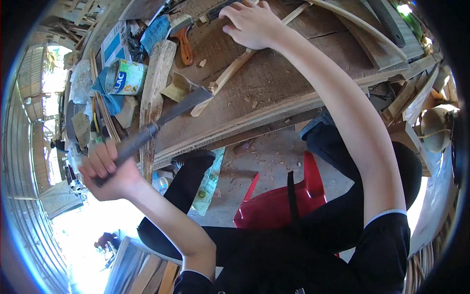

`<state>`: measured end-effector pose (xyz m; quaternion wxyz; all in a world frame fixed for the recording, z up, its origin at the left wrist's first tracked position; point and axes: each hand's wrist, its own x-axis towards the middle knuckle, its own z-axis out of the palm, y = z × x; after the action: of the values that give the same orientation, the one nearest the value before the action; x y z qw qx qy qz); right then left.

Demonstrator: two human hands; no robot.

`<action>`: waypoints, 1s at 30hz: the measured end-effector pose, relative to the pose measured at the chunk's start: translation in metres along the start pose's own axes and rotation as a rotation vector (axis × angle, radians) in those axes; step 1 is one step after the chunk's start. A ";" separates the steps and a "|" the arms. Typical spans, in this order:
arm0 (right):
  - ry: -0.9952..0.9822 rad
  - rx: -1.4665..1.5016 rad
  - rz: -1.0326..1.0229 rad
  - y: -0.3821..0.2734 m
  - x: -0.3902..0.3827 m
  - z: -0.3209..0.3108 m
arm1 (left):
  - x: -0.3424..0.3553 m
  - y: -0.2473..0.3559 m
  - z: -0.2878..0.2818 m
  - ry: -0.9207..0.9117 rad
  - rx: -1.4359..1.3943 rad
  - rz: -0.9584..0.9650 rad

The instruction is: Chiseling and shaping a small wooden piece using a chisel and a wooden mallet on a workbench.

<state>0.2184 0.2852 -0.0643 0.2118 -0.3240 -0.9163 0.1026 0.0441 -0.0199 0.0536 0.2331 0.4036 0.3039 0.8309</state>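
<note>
My left hand (110, 169) is closed round the dark handle of a bladed tool (188, 103). Its flat metal blade reaches up to the right, over the near end of a long, narrow pale wood strip (230, 71); whether it touches the wood I cannot tell. My right hand (250, 27) grips that strip toward its far end, fingers bent over it on the brown wooden work surface (284, 73). A paintbrush with an orange wooden handle (185, 46) lies left of the strip, and a rough plank (155, 83) lies beneath the tool.
A printed can (125, 78), blue cloth (152, 34) and wood offcuts crowd the bench's left. A thin curved strip (367, 27) and boards lie at the right. Below, a red plastic stool (274, 203) stands between my legs on the concrete floor (240, 174).
</note>
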 end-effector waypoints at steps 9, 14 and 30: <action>-0.095 0.033 -0.003 -0.001 -0.010 -0.018 | 0.017 0.006 0.023 -0.065 0.128 -0.070; -0.123 0.068 -0.014 -0.012 -0.006 -0.019 | 0.045 -0.010 0.102 -0.195 0.363 -0.172; 0.046 0.027 0.044 0.003 0.004 0.019 | -0.102 -0.032 -0.035 0.107 0.066 0.185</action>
<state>0.2087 0.2891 -0.0813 0.2346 -0.3436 -0.9024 0.1122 0.0778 -0.0727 -0.0394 0.1254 0.3926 0.3046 0.8587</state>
